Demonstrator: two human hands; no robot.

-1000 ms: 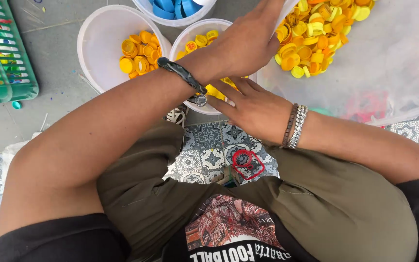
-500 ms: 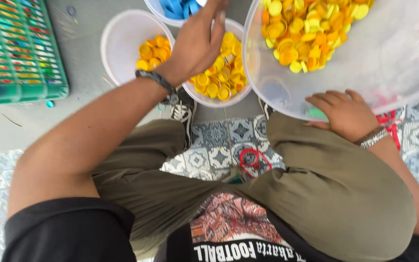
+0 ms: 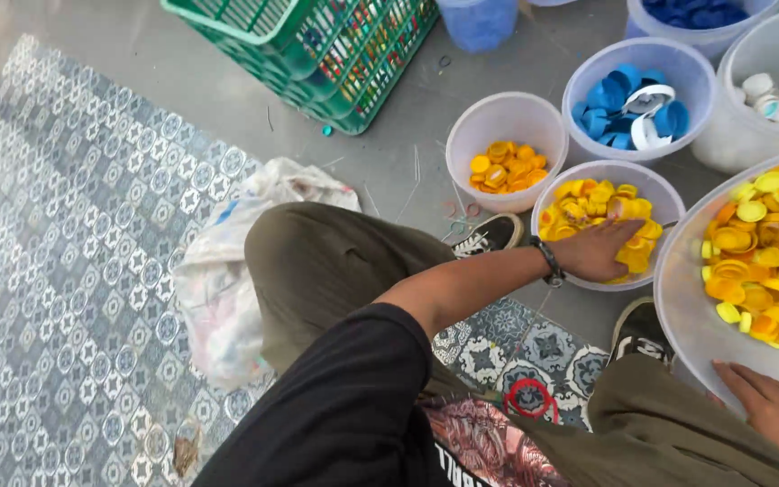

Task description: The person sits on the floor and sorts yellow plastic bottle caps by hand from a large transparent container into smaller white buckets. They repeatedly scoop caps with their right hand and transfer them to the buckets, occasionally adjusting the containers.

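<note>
Left hand (image 3: 599, 250) rests on yellow caps (image 3: 588, 203) (palm down).

Two hands show: the left hand (image 3: 599, 250) and the right hand (image 3: 773, 410). One green basket (image 3: 317, 45), one crumpled bag (image 3: 227, 271), two shoes, and seemingly seven tubs, some cut off by the frame.

Bare floor (image 3: 389, 171) left of close-packed tubs (image 3: 507, 122), crate (image 3: 317, 45) behind

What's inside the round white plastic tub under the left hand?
The round white plastic tub holds yellow bottle caps. The left hand lies on them, hiding the caps beneath it and the tub's bottom.
</note>
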